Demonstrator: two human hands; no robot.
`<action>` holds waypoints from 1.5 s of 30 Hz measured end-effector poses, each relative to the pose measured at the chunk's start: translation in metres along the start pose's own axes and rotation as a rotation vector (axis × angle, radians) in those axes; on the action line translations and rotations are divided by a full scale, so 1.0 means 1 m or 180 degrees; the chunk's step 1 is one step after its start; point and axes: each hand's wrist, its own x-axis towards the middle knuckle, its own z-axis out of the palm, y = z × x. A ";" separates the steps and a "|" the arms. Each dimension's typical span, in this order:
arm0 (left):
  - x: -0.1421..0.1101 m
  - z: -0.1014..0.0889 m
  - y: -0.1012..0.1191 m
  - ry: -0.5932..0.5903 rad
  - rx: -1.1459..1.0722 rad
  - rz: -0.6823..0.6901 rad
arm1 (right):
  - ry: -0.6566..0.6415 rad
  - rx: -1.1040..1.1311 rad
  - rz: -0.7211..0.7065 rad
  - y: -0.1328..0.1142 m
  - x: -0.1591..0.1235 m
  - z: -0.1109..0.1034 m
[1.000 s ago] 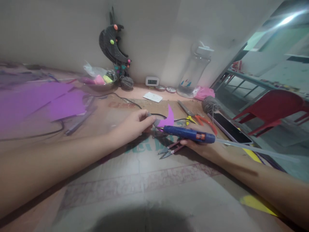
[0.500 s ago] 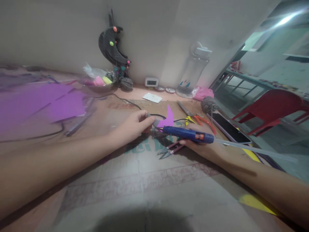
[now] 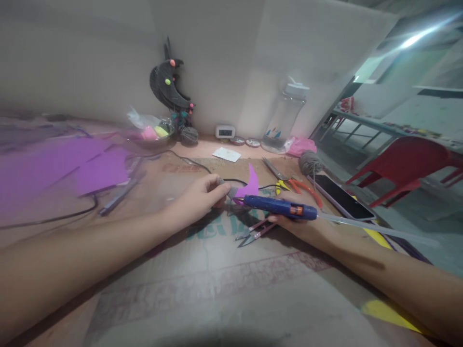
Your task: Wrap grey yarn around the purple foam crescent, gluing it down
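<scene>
My right hand (image 3: 304,231) was curled closed around the blue glue gun (image 3: 277,206), though I couldn't see my whole grip on it. A clear glue stick (image 3: 361,224) ran out of the gun's back end. Just to the left of the gun's nozzle, my left hand (image 3: 204,195) was pinched tight, thumb against fingers, on the grey-wrapped end of a purple crescent (image 3: 250,185). The crescent's bare horn rose just beyond the nozzle; whether the gun's tip touched the grey wrapping (image 3: 232,192) or only came close to it, I couldn't tell.

On the near side of the gun lay a pair of thread snips (image 3: 251,234), their points parted. Just beyond the gun were orange-handled scissors (image 3: 306,188), and off to its right a phone (image 3: 342,196) and a ball of grey yarn (image 3: 311,163). Well beyond the gun stood a water bottle (image 3: 284,120) and a small white clock (image 3: 225,131). Far to the gun's left lay purple sheets (image 3: 103,168).
</scene>
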 end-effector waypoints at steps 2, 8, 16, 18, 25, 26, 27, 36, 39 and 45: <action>0.001 0.000 -0.002 -0.0025 -0.0009 0.0033 | 0.0026 -0.0103 0.0042 0.001 0.001 0.000; 0.003 0.000 -0.004 -0.0002 -0.0084 0.0117 | 0.0029 0.0019 -0.0074 0.003 0.002 0.001; 0.004 0.001 -0.008 -0.0057 -0.0148 0.0139 | 0.0079 0.0058 0.0221 0.000 0.001 0.002; 0.004 0.001 -0.009 -0.0056 -0.0108 0.0130 | 0.0024 0.0085 0.0369 0.001 0.002 0.002; 0.001 0.001 -0.003 -0.0055 -0.0084 0.0055 | 0.0006 -0.0190 0.0222 0.006 0.004 0.001; 0.001 0.001 -0.003 -0.0046 -0.0084 0.0059 | 0.0035 -0.0218 0.0179 0.006 0.004 0.000; 0.001 0.001 -0.003 -0.0045 -0.0081 0.0059 | 0.0057 -0.0236 0.0159 0.005 0.004 0.000; 0.002 -0.001 -0.009 -0.0080 -0.0066 0.0156 | -0.0049 -0.0167 0.0294 0.002 0.006 -0.006; 0.003 -0.001 -0.010 -0.0081 -0.0036 0.0187 | -0.0094 -0.0089 0.0352 0.001 0.007 -0.007; 0.004 0.000 -0.007 -0.0074 -0.0030 0.0115 | -0.0067 -0.0057 0.0365 -0.003 0.007 -0.008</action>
